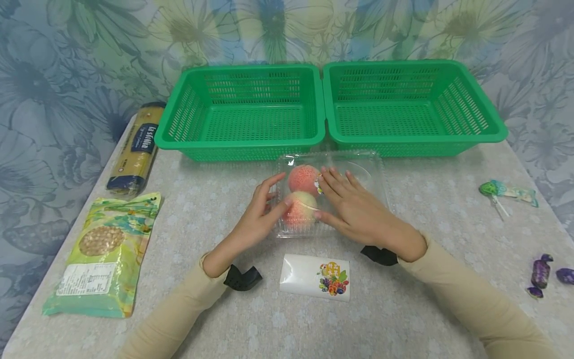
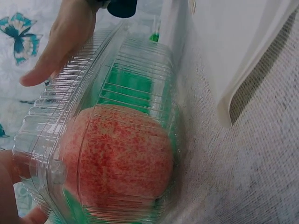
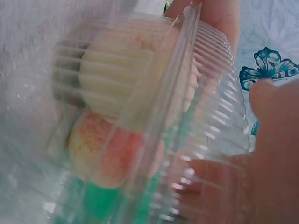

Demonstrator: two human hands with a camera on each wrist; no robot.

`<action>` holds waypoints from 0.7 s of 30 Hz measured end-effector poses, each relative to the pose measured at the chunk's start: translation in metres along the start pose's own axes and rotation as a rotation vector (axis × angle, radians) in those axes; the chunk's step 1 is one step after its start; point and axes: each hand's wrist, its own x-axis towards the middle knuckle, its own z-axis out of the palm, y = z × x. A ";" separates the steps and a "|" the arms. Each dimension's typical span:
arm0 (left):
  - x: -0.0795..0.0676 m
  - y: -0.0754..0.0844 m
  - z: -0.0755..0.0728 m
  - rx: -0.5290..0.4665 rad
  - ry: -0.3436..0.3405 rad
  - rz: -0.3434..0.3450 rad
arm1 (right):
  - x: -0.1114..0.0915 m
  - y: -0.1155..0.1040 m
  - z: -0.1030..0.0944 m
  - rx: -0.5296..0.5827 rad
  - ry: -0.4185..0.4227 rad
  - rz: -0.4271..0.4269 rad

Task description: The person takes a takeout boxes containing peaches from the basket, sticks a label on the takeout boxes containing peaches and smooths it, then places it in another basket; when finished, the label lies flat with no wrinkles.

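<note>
A clear plastic clamshell box [image 1: 354,174] with its lid down lies in front of the baskets. Inside, a pink-red peach [image 1: 302,178] sits behind a paler peach [image 1: 299,209], both in the box's left half. My left hand [image 1: 255,214] is at the box's left side, thumb over the lid and fingers extended along the edge. Flat across the lid lies my right hand [image 1: 354,207], its fingers straight and pointing forward, partly covering a small sticker [image 1: 319,184]. The left wrist view shows one peach [image 2: 117,156] through the ribbed wall; the right wrist view is blurred.
Two green baskets [image 1: 244,144] [image 1: 417,138] stand side by side at the back. A white fruit-printed label [image 1: 300,274] lies in front of the box. To the left are a pasta pack [image 1: 136,147] and a green bag [image 1: 96,264]; to the right, a lollipop [image 1: 486,188] and purple candies [image 1: 540,274].
</note>
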 end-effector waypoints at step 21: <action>0.000 -0.002 0.000 -0.008 -0.005 0.001 | -0.001 0.006 -0.003 0.022 -0.026 -0.047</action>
